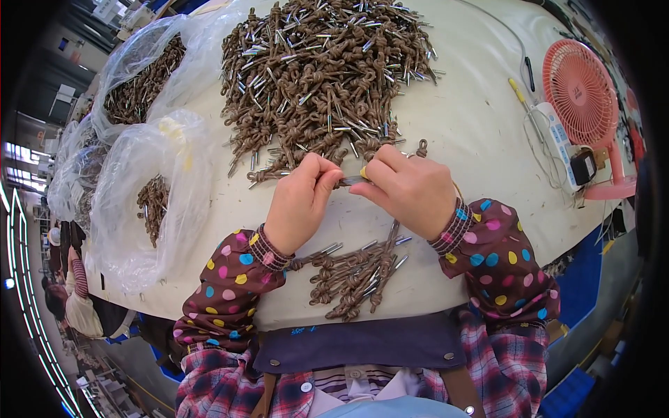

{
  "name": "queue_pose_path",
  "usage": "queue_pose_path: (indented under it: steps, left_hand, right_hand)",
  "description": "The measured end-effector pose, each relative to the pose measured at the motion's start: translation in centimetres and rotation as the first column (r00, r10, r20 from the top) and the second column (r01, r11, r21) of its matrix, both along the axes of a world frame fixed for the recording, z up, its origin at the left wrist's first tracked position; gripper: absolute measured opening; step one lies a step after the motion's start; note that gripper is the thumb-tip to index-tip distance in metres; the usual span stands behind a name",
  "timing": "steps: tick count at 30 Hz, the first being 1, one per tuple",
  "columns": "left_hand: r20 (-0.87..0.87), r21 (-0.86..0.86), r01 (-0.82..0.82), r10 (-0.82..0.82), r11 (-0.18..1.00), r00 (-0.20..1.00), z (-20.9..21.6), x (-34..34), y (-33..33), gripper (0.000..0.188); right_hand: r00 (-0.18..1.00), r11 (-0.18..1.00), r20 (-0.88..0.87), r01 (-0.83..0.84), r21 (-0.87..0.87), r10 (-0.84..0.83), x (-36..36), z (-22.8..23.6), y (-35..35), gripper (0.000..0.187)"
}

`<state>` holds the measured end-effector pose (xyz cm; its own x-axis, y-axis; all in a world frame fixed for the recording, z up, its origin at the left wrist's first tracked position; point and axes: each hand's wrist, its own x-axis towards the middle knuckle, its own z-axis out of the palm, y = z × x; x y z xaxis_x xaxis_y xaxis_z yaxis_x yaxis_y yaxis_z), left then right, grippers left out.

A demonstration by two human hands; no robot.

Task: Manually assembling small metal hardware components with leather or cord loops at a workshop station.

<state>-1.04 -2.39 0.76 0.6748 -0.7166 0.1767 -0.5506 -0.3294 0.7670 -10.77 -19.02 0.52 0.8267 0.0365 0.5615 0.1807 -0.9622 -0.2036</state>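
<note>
Presently, the left hand (pixel 300 202) and right hand (pixel 411 187) pinch a slim grey piece (pixel 352 180) between them; knotted brown cords (pixel 327 70) lie heaped beyond, a smaller bunch (pixel 338 281) on their near side

Okay so on your table (pixel 477 132) you've got one fan (pixel 580 90), one power strip (pixel 559 145), one pen (pixel 529 74), one yellow-handled tool (pixel 516 90), at least three clear bags (pixel 182 230) and two loose heaps (pixel 327 83), with way too many cords (pixel 359 275) to count tbh.
</note>
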Motion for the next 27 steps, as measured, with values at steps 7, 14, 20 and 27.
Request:
queue_pose_path:
  steps: [7, 14, 20, 27]
  left_hand:
    - [-0.041, 0.009, 0.001, -0.001, 1.0, 0.999, -0.1, 0.0, 0.0, 0.012]
    - [-0.227, -0.064, 0.027, -0.041, 0.998, 0.973, -0.9, 0.4, 0.4, 0.011]
    - [0.191, -0.125, 0.181, -0.155, 0.975, 0.969, -1.3, 0.9, 0.1, 0.025]
    - [0.498, -0.142, 0.238, -0.138, 0.961, 0.856, -1.6, 1.1, -0.2, 0.038]
  right_hand:
    - [0.998, 0.998, 0.045, -0.038, -0.05, 0.04, 0.0, 0.2, -0.1, 0.028]
    - [1.0, 0.871, -0.006, 0.024, 0.491, -0.024, 0.3, 0.3, -1.4, 0.026]
    - [0.92, 0.476, -0.313, 0.171, 0.863, 0.237, 0.9, -1.0, -2.2, 0.033]
    - [0.885, 0.38, -0.298, 0.154, 0.912, 0.357, 0.5, -0.6, -0.9, 0.016]
